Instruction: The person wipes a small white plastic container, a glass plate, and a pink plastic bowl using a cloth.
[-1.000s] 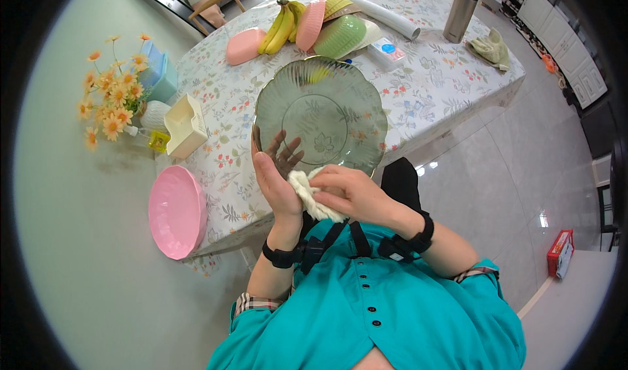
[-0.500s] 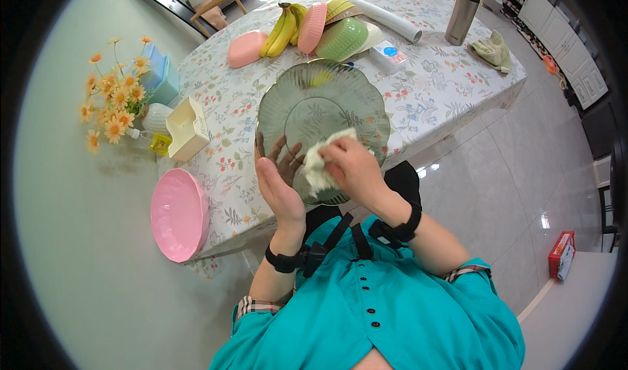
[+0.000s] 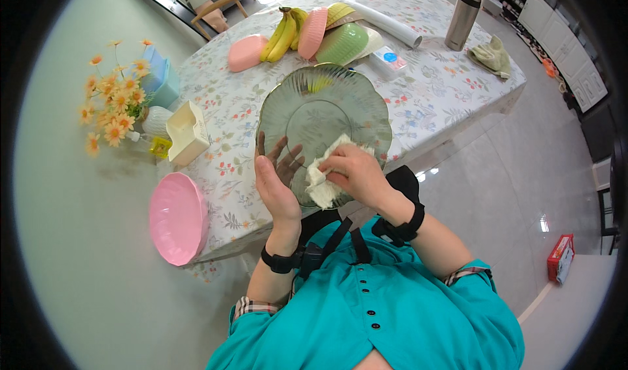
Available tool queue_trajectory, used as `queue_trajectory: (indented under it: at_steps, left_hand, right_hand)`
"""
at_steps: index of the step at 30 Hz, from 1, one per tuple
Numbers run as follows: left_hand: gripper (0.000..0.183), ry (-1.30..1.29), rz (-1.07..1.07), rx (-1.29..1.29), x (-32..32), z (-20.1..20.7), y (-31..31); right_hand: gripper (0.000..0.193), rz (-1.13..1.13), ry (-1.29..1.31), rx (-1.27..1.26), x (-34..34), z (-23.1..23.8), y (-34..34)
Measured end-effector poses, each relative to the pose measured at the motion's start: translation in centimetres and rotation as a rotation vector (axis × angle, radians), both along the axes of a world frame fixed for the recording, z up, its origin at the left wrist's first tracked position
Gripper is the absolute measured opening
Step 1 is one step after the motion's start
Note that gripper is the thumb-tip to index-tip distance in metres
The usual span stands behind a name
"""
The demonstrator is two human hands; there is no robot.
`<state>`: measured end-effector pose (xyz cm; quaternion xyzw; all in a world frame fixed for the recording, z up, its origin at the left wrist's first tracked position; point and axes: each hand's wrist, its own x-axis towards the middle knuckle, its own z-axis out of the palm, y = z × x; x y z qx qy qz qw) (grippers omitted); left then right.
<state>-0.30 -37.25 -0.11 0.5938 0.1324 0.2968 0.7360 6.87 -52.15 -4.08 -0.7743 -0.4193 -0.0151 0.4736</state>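
A large clear glass plate (image 3: 317,121) with a scalloped rim is held tilted in front of me, over the table's near edge. My left hand (image 3: 276,190) grips its lower left rim, thumb on the near side; the other fingers show through the glass behind it. Pinched in my right hand (image 3: 358,174) is a crumpled cream cloth (image 3: 322,188), pressed against the lower part of the plate. Part of the cloth is hidden beneath the right fingers.
On the flowered tablecloth (image 3: 425,108) are bananas (image 3: 282,38), pink bowls (image 3: 247,53), a green bowl (image 3: 343,44), a white roll (image 3: 386,23), a steel flask (image 3: 463,17) and a folded cloth (image 3: 490,57). A pink basin (image 3: 178,218) sits at the left edge, near a cream box (image 3: 188,133) and orange flowers (image 3: 118,102).
The cloth has slid slightly downward on the plate with my right hand, and its shape has spread. The plate sits a little lower in view; my left hand keeps its grip.
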Motion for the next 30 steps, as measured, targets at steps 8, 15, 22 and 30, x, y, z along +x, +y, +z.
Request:
queue_trajectory:
  at_steps: [8, 15, 22, 30]
  left_hand:
    - [0.06, 0.061, 0.03, -0.015, 0.2, -0.1, 0.6]
    - [0.059, 0.067, -0.023, -0.095, 1.3, 0.4, 1.5]
    - [0.059, 0.058, -0.056, -0.041, 1.8, 0.8, 1.2]
    - [0.049, -0.058, -0.139, -0.266, 1.6, -3.5, 0.8]
  right_hand:
    - [0.019, -0.178, -0.21, -0.027, 1.5, -0.2, -0.1]
    - [0.016, 0.21, -0.085, -0.243, 0.6, 2.4, -5.3]
    - [0.017, -0.025, -0.116, -0.11, 1.5, 0.2, -2.2]
    - [0.014, -0.367, -0.163, -0.034, 0.7, 0.1, 0.4]
